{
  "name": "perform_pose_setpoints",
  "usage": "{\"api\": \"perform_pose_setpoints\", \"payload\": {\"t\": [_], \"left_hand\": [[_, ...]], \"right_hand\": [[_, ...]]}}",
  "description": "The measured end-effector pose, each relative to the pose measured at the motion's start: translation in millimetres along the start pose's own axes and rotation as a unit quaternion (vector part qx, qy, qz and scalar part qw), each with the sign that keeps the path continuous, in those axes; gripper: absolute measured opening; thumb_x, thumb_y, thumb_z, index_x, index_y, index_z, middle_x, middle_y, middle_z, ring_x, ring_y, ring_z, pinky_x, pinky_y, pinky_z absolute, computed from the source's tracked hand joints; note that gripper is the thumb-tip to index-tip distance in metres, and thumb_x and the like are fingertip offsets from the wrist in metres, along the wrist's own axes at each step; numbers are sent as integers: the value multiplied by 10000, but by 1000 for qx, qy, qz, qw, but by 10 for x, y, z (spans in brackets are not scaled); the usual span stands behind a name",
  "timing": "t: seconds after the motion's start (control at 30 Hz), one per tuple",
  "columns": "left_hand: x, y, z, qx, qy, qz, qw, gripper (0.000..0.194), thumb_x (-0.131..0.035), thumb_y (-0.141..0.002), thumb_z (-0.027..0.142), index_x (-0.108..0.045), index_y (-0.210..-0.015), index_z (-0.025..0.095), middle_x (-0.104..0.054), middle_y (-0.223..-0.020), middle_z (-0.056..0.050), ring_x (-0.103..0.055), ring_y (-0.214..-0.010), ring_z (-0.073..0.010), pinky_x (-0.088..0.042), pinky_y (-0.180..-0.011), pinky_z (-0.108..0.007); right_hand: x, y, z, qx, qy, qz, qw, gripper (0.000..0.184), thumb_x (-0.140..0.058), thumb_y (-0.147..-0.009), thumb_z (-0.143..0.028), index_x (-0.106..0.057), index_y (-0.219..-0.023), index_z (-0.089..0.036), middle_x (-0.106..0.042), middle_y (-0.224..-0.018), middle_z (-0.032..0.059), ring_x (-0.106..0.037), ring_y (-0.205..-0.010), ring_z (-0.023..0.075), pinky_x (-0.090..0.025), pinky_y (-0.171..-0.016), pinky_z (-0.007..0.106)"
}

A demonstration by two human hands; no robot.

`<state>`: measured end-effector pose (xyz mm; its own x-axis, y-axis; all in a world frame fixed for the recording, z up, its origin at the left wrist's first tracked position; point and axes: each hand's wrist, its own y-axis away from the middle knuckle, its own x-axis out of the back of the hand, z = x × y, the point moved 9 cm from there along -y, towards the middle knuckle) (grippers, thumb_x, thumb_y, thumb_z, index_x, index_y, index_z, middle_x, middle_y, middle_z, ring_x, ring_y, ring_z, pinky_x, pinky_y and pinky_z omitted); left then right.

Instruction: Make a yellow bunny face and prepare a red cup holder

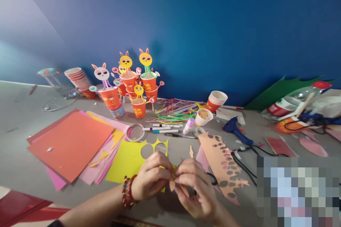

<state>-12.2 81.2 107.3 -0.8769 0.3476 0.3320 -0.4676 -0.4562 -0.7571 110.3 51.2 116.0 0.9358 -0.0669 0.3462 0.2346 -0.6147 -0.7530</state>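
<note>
My left hand [153,175], with red bead bracelets on the wrist, pinches a small yellow paper piece [174,171], mostly hidden by the fingers. My right hand [197,188] closes on the same spot from the other side. A small peach paper piece [172,185], pointed like an ear, shows between the fingertips, and another strip of peach paper [184,190] hangs below the right fingers. Under and behind the left hand lies a yellow sheet [122,163] with round holes. Right of my right hand is a peach sheet [213,152] full of oval cutouts.
Rabbit-faced paper cups [139,110] stand at the back by the blue wall. Coloured sheets [71,142] are piled left. Markers [165,131], a tape roll [135,132], a glue stick [189,126] and a cup of scraps [204,120] sit mid-table. A blue glue gun [238,131] lies right, its cord trailing.
</note>
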Motion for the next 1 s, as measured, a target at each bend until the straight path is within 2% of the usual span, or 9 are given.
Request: {"api": "perform_pose_setpoints", "payload": {"t": [0.17,0.47,0.7,1.0], "left_hand": [[-27,-21,30,-18,-17,-8,1000,144,-489,-983,182,-612,-1055,170,-657,-879,-91,-600,-817,-188,-511,-750,-328],[-33,30,-9,0,-9,-1,1000,155,-542,-922,86,-595,-1044,165,-672,-889,-88,-596,-829,-189,-508,-767,-343],[-37,93,-72,15,11,7,1000,135,-553,-921,107,-564,-1037,174,-672,-916,-90,-589,-848,-192,-504,-791,-365],[-20,12,3,-2,-5,13,1000,148,-532,-923,95,-560,-1040,182,-665,-901,-83,-593,-832,-185,-511,-761,-355]], "right_hand": [[-20,25,1,8,8,-6,1000,231,-593,-790,18,-606,-941,-156,-646,-878,76,-595,-796,196,-521,-709,354],[-20,41,-20,18,8,-22,1000,222,-551,-831,29,-615,-966,-135,-641,-892,80,-587,-839,197,-516,-762,368],[-12,66,-9,24,18,-15,999,187,-568,-844,12,-631,-943,-134,-633,-911,84,-575,-856,200,-523,-767,368],[5,43,-34,31,23,-13,999,196,-573,-849,5,-643,-962,-139,-628,-917,84,-569,-852,203,-530,-754,375]]}}
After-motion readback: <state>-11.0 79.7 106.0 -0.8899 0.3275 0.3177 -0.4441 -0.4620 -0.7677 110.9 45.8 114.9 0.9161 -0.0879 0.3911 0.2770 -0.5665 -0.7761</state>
